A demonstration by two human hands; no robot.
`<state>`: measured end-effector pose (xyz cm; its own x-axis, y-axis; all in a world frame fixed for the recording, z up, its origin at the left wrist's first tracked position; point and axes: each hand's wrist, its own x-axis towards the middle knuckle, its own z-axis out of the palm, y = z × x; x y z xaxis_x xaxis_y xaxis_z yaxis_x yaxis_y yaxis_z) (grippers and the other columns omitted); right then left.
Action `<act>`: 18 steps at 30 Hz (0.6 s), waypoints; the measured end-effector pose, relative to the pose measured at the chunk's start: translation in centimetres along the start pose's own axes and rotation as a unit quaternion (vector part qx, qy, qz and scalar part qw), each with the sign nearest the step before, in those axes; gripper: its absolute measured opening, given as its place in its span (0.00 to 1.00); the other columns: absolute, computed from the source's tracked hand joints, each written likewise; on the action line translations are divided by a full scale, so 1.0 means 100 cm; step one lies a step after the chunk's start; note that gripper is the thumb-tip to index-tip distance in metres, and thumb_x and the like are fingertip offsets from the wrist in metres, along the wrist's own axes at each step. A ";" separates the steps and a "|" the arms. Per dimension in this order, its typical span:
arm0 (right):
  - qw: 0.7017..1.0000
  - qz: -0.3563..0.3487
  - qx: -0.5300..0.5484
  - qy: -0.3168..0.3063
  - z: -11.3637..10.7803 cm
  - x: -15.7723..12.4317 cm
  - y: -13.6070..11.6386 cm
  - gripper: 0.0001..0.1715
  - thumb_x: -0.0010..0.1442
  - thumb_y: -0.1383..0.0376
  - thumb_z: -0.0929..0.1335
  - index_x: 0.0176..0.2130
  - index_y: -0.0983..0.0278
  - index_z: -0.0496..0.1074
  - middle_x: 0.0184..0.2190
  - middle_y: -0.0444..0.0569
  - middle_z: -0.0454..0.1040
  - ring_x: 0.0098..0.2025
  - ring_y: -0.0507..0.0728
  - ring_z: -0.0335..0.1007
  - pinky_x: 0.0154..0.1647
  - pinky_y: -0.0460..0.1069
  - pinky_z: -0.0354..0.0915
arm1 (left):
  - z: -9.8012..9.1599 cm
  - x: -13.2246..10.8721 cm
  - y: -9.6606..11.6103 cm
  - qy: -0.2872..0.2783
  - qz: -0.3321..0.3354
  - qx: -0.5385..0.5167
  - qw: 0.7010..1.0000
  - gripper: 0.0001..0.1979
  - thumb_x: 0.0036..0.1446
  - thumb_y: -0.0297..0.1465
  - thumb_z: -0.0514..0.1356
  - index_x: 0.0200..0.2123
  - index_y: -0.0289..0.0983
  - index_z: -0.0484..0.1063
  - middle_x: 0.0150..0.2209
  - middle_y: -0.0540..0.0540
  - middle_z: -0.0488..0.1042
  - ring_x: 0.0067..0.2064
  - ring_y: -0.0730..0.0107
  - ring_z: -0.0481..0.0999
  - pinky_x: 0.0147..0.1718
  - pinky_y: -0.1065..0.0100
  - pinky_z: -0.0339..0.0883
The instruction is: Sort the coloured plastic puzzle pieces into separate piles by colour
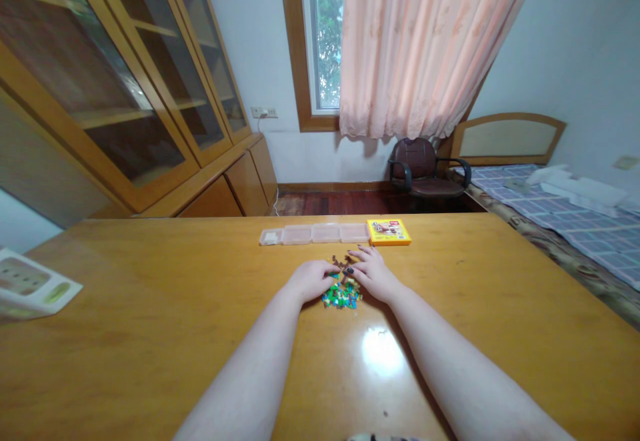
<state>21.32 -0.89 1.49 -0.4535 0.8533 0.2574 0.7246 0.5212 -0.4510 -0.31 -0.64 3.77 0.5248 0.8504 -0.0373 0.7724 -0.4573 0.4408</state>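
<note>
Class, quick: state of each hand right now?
Left hand: open, palm down at the small plastic bricks, nothing visibly held.
Right hand: open, nothing visibly held.

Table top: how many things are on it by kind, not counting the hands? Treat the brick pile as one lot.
Clear plastic compartments: 4
Yellow box: 1
Pile of small coloured bricks: 1
White printed sheet: 1
Total: 7
</note>
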 end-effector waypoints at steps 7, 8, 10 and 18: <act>0.999 0.029 -0.013 0.034 -0.001 0.001 0.003 0.21 0.64 0.59 0.59 0.34 0.59 0.79 0.48 0.49 0.73 0.58 0.63 0.54 0.60 0.64 0.46 | -0.002 -0.001 0.001 0.023 0.022 -0.013 0.999 0.18 0.52 0.28 0.53 0.45 0.42 0.76 0.44 0.49 0.77 0.44 0.65 0.75 0.46 0.68 0.64; 0.999 0.029 -0.014 0.039 -0.001 0.002 0.004 0.21 0.64 0.60 0.59 0.33 0.59 0.79 0.47 0.49 0.73 0.58 0.63 0.55 0.60 0.64 0.47 | -0.003 -0.001 0.002 0.019 0.044 -0.017 0.999 0.18 0.51 0.28 0.53 0.43 0.43 0.76 0.42 0.49 0.78 0.43 0.66 0.75 0.45 0.69 0.65; 0.999 0.023 -0.012 0.045 -0.001 0.002 0.005 0.21 0.64 0.61 0.59 0.33 0.59 0.79 0.47 0.49 0.74 0.57 0.62 0.56 0.60 0.63 0.48 | -0.003 -0.002 0.004 0.005 0.077 -0.018 0.997 0.17 0.51 0.28 0.54 0.41 0.43 0.78 0.40 0.50 0.78 0.42 0.67 0.75 0.43 0.70 0.65; 0.998 -0.040 0.013 0.050 0.000 0.002 0.006 0.21 0.65 0.61 0.58 0.38 0.60 0.78 0.45 0.50 0.74 0.55 0.63 0.58 0.58 0.62 0.52 | 0.001 0.000 0.005 -0.023 0.039 0.016 0.999 0.19 0.53 0.31 0.54 0.47 0.46 0.74 0.44 0.51 0.77 0.45 0.65 0.75 0.45 0.68 0.65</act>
<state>21.62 -0.43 1.29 -0.4540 0.8075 0.3766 0.6744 0.5877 -0.4470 0.08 -0.89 3.91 0.5995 0.7990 -0.0462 0.7392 -0.5307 0.4146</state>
